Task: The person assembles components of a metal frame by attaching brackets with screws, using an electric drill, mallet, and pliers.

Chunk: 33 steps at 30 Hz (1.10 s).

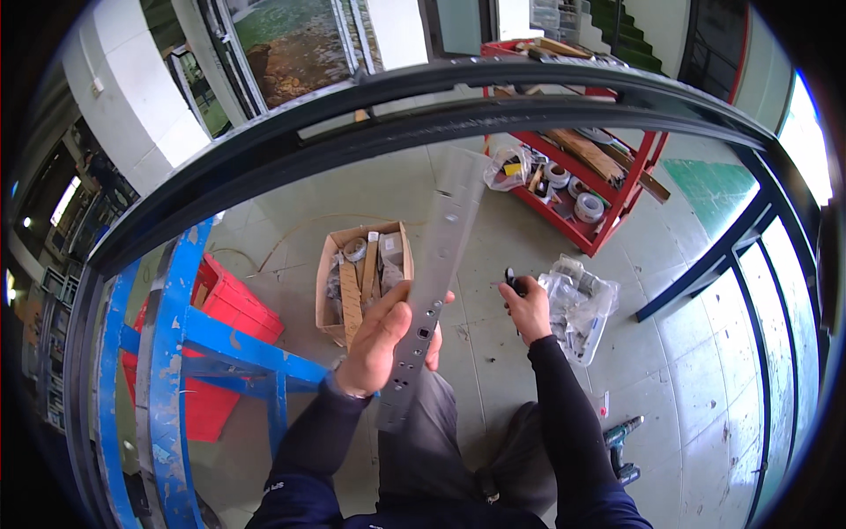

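A long flat grey metal strip (441, 242) with a row of round and square holes stands tilted in front of me. My left hand (381, 339) is wrapped round its lower half, thumb on the near side and fingertips showing past the right edge. Off to the right, my right hand (527, 310) is closed on a small black part (510, 277), whose kind I cannot make out. A clear plastic bag of small parts (577, 309) lies on the floor beside that hand. Beyond both hands a long black metal frame (441, 123) spans the view.
A blue steel stand (167, 353) and a red plastic bin (207, 407) are at left. An open cardboard box (322, 286) holds scraps and tape rolls. A red cart (573, 231) with tape stands far right. A cordless drill (617, 445) lies near my right forearm.
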Each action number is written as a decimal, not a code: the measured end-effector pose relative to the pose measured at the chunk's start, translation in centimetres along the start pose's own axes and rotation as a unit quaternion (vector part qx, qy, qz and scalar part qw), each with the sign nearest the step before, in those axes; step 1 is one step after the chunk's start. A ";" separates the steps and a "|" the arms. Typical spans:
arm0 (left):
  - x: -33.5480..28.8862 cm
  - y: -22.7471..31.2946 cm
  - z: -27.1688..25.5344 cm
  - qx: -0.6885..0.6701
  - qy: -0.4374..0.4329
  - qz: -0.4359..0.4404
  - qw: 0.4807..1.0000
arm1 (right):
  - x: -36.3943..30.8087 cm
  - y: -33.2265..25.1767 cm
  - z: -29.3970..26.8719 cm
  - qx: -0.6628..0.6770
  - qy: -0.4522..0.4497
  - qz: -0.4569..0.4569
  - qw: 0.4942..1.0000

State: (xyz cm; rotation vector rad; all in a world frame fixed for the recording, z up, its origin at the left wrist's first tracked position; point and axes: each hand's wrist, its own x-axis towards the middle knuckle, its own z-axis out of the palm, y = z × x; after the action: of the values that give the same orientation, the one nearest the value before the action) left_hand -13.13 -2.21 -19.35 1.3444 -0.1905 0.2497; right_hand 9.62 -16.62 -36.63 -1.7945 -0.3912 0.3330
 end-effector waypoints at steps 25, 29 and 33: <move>-4.7 -26.2 -3.3 -0.279 -0.052 -0.385 0.878 | -4.8 -2.7 -3.2 -0.219 -0.452 -0.160 0.850; -4.9 -26.6 -3.4 -0.284 -0.042 -0.386 0.876 | -4.9 -2.3 -2.8 -0.207 -0.450 -0.165 0.853; -5.0 -26.4 -3.5 -0.274 -0.033 -0.383 0.882 | -4.9 -2.4 -2.4 -0.212 -0.462 -0.165 0.845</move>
State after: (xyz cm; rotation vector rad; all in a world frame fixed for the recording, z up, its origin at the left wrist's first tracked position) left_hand -10.36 -4.53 -46.16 0.7736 0.2140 -0.4948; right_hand 5.98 -20.23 -33.61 -1.8318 -1.5385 0.9196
